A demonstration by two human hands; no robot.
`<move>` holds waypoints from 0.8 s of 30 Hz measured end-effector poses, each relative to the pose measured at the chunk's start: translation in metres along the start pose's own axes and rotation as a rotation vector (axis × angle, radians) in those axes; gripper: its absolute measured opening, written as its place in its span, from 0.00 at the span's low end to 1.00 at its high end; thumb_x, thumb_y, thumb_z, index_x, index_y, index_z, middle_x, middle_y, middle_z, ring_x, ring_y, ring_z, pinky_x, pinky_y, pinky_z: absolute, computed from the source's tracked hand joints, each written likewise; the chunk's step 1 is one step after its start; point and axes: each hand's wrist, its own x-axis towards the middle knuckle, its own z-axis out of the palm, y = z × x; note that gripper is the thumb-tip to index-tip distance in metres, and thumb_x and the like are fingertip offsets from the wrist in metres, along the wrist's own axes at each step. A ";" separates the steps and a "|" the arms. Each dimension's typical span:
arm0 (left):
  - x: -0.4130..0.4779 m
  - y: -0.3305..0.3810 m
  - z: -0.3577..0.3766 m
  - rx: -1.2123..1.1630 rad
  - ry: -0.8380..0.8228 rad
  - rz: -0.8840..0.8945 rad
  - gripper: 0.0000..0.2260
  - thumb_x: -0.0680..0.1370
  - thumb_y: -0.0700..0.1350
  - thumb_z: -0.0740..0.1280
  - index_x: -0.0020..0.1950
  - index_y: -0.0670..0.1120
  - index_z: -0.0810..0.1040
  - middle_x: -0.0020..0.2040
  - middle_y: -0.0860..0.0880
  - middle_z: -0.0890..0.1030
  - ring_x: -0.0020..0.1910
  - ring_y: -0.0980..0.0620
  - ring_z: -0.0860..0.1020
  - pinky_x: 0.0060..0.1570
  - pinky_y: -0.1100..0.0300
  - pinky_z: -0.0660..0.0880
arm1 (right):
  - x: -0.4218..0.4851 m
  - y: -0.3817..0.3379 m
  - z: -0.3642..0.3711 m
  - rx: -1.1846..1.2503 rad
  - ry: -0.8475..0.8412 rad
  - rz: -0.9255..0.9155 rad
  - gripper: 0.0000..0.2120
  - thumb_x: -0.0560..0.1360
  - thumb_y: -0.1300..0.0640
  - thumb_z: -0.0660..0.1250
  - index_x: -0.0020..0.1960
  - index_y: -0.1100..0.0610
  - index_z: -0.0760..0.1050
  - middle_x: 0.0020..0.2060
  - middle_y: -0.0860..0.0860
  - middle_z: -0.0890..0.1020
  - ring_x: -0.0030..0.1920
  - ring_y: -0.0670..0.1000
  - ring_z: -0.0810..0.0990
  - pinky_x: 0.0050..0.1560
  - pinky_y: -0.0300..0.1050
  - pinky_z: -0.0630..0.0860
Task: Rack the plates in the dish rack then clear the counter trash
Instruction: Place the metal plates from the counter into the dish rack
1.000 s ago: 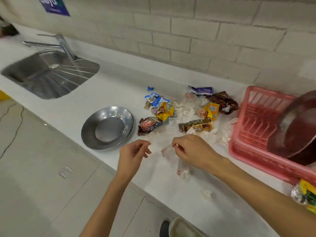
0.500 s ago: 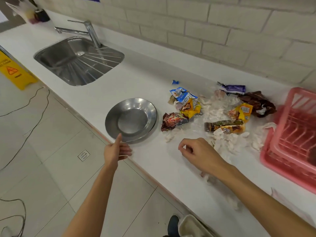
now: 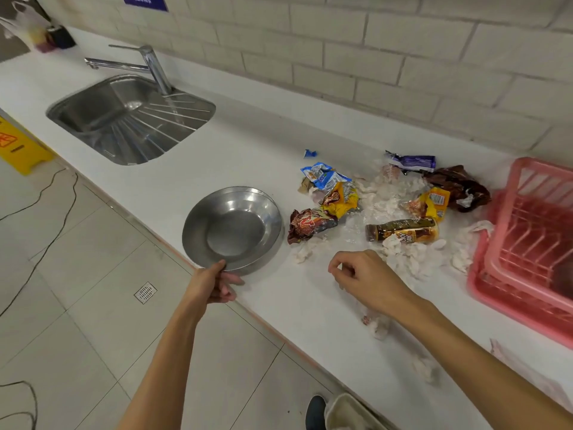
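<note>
The steel plates (image 3: 232, 228), which seem to be two nested together, lie on the white counter (image 3: 217, 156) close to its front edge, left of the trash. Half a second ago the left hand (image 3: 214, 283) was open and short of them; now its thumb lies on the near rim and its fingers curl under it, so we judge that the grip for the racking step has just been made and the lift can follow. The right hand (image 3: 362, 274) has hardly moved. It hovers over the counter with curled fingers, and we cannot tell whether thumb and forefinger pinch a small scrap or nothing. The pink dish rack (image 3: 527, 243) waits at the far right, well apart from the plates. Between them lies the pile of snack wrappers (image 3: 338, 200), a brown labelled packet (image 3: 403, 232) and torn tissue scraps (image 3: 412, 259), so we think the plates must go over this litter and past the right arm. Farther left are the steel sink (image 3: 130, 119) with its faucet (image 3: 155, 68), and a yellow floor sign (image 3: 18, 147).
</note>
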 end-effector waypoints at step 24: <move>-0.111 0.059 0.114 -0.299 -0.471 0.445 0.13 0.70 0.40 0.63 0.51 0.35 0.75 0.38 0.38 0.84 0.30 0.39 0.82 0.30 0.58 0.76 | -0.015 0.037 -0.075 0.723 0.351 0.201 0.12 0.79 0.49 0.63 0.62 0.46 0.74 0.49 0.49 0.85 0.49 0.52 0.84 0.47 0.55 0.81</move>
